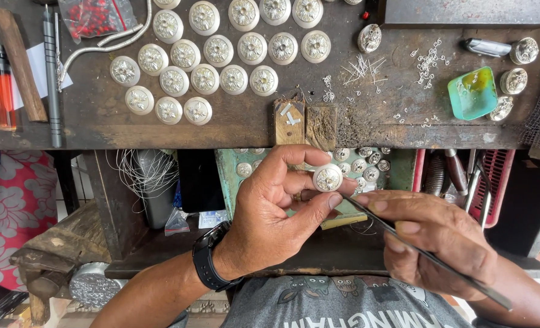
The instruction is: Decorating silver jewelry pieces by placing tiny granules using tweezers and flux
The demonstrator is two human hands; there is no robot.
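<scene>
My left hand (276, 209) pinches a round silver ornament disc (328, 178) between thumb and fingertips, below the bench edge. A black watch sits on that wrist. My right hand (440, 240) grips long thin metal tweezers (421, 252), whose tip touches the disc's lower right rim. Several matching silver discs (204, 79) lie in rows on the dark wooden bench (100, 118) above. Tiny silver wire bits (362, 67) lie scattered at the bench's right centre.
A wooden bench pin (289, 121) juts from the bench edge. A green dish (473, 92), an orange lighter (0, 91), a grey pen-like tool (51, 79) and a bag of red beads (97, 17) rest on the bench. A green drawer tray (230, 182) below holds more discs; a red basket (497, 176) holds tools.
</scene>
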